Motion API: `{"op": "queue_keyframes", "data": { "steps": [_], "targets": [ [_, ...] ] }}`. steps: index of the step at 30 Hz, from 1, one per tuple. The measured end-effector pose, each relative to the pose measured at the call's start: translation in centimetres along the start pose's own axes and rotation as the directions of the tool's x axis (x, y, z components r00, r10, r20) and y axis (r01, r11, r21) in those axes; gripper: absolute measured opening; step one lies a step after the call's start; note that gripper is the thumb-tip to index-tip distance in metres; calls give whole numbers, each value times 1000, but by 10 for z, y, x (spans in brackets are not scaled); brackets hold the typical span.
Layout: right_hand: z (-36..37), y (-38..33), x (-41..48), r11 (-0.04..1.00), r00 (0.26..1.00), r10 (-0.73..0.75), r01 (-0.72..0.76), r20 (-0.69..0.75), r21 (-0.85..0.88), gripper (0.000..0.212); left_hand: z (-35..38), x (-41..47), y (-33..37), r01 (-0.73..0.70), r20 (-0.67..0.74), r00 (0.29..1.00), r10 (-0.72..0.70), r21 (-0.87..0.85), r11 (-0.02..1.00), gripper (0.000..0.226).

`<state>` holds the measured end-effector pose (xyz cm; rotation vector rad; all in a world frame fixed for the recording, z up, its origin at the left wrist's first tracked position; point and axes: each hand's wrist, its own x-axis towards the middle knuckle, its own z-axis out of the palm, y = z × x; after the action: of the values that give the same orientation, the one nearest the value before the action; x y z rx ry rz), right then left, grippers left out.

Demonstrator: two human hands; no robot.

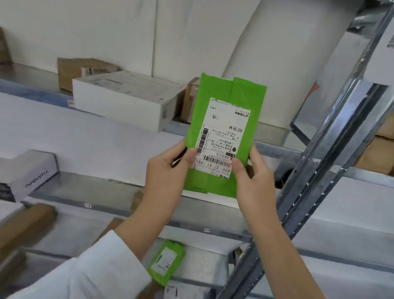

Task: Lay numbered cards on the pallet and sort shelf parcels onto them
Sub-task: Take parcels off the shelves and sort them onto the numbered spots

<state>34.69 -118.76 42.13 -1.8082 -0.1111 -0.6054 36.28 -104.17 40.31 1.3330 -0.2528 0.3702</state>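
Note:
A flat green parcel [226,95] with a white shipping label, printed upside down to me, is held upright in front of the metal shelves. My left hand [166,170] grips its lower left edge, thumb on the label. Gripping the lower right edge is my right hand [253,182], its thumb also pressed on the label. No pallet or numbered cards are in view.
A white box [124,98] and brown cartons [75,69] lie on the upper shelf. A second green parcel [166,261] sits on a lower shelf, with a white box [25,173] and brown packages at the left. A slanted steel upright [318,181] stands right of my hands.

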Motion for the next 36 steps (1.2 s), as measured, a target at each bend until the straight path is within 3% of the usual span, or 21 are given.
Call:
{"op": "queue_keyframes", "data": {
  "steps": [7,12,18,28,36],
  "targets": [
    [139,-23,-129,989,954,78,-111,290,99,46,-188,-98,9,117,-283,953,-108,14,993,26],
    [247,-40,-216,951,856,193,-284,480,124,44,-322,-165,30,220,-458,873,-166,66,973,25],
    [353,-87,-291,948,753,188,-307,631,83,47,-446,-226,67,267,-602,785,-149,112,957,20],
    [462,-151,-392,967,515,31,-234,857,105,42,-566,-326,118,242,-824,565,-47,111,964,21],
    [538,-169,-427,966,334,-50,-224,941,131,37,-624,-358,131,254,-921,389,17,125,959,23]
  ]
}}
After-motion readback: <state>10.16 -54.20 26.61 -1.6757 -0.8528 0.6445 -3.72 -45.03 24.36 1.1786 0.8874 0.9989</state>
